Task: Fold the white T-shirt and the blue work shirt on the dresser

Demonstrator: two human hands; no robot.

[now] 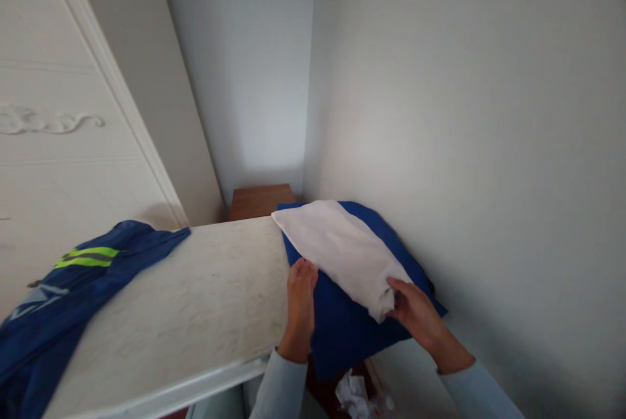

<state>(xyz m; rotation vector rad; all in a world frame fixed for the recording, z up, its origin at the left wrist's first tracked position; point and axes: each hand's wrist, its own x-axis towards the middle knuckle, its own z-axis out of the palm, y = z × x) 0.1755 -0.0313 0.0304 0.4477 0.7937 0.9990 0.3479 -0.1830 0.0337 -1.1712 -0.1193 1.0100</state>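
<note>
White and matte, the cloth (337,243) is lying aslant on smooth blue fabric (355,328) at the right end of the table (210,288) — tapering to a point at its far end, crumpling at the near one. The right hand (415,311) is pinching that crumpled end; the left hand (300,292) is resting at the edge — whether its fingers are gripping, I cannot tell. A lime-banded garment (98,288) is draping the table's left.

At lower left, the frame's edge is cutting off a navy garment (73,308). Right of centre, white cloth (337,243) is partly concealing blue fabric (342,324). The bottom edge is cropping unidentifiable white scraps (353,390).
</note>
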